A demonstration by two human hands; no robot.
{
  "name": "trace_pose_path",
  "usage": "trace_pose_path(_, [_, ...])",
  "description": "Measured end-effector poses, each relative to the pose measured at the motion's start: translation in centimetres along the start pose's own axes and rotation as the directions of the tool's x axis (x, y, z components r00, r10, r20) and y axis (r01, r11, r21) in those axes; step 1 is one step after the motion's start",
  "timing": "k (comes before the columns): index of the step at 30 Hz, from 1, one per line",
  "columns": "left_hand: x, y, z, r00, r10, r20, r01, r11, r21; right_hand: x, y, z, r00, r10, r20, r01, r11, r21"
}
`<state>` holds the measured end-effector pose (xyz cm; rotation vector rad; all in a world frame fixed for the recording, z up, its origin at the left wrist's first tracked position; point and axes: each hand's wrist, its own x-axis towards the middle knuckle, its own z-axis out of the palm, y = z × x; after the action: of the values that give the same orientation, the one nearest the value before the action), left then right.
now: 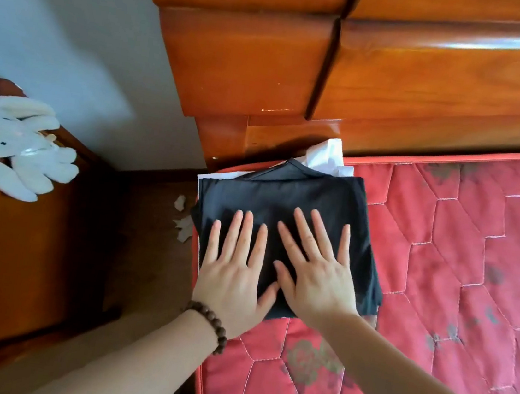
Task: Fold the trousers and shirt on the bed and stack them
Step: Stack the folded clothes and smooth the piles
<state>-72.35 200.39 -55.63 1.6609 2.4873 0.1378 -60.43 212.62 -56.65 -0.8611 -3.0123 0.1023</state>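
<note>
Both grips lie flat and open, my left hand (234,269) and right hand (315,270) pressing the black trousers (286,190) stacked on the white shirt (327,156). Soft, light, slippery; I'd lift the pile from underneath its edges.

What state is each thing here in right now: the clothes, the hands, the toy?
Black garment: folded, on top of the stack.
White garment: folded, underneath, edges showing.
Left hand: flat, pressing the black garment.
Right hand: flat, pressing too.
Plush toy: lying on the wooden cabinet.
</note>
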Motion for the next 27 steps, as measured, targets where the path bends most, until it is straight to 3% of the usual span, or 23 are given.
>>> trace_pose_path(2, [-0.7,0.1,0.8,0.997,0.025,0.071,-0.026,1.0,0.017,-0.8,0.1,0.6,0.999,0.023,0.025,-0.023,1.0,-0.013])
trace_pose_path(6, [-0.6,-0.7,1.6,0.995,-0.023,0.094,0.02,0.999,0.038,-0.9,2.1,1.0,0.969,0.247,0.009,-0.247,0.969,-0.015])
trace_pose_path(12, [-0.3,-0.4,1.3,0.988,-0.067,0.137,0.059,0.996,0.059,-0.5,2.1,0.7,0.957,0.262,0.125,-0.263,0.965,-0.007])
trace_pose_path(16, [-0.7,-0.7,-1.8,0.968,-0.077,0.241,0.055,0.994,0.096,-1.6,1.0,-2.3,0.911,0.347,0.225,-0.359,0.933,0.013])
trace_pose_path(21, [-2.2,-0.7,-11.4,0.97,-0.035,0.242,0.017,0.997,0.078,-5.6,0.4,-12.4,0.769,0.618,0.163,-0.639,0.736,0.224])
trace_pose_path(27, [-6.8,2.3,-25.2,0.973,0.097,0.208,-0.109,0.993,0.05,-15.5,-2.0,-27.5,0.569,0.816,0.101,-0.797,0.517,0.312])
